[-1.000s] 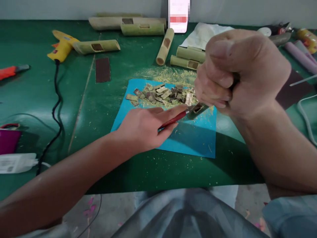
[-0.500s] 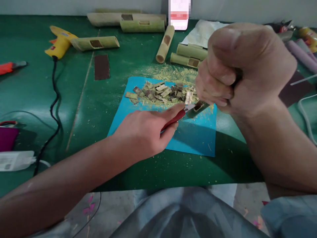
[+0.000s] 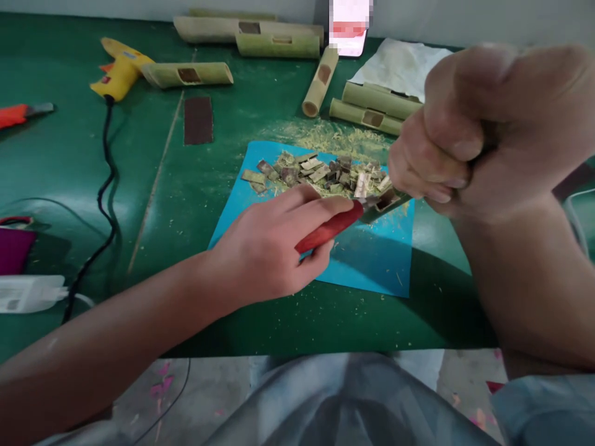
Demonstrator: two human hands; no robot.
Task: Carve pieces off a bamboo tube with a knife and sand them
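Observation:
My left hand is closed round a red-handled knife, its blade touching the cut window of a bamboo piece. My right hand is a tight fist round that bamboo piece, raised close to the camera; only the piece's lower end shows below the fingers. Both hands work above a blue mat that carries a heap of small bamboo offcuts and shavings.
Several notched bamboo tubes lie at the back of the green table. A yellow glue gun with a black cord, a sandpaper strip, an orange-handled tool, white paper and a phone are around.
The knife handle shows more between my left fingers and has shifted slightly right. My right fist with the bamboo has moved right and nearer the camera.

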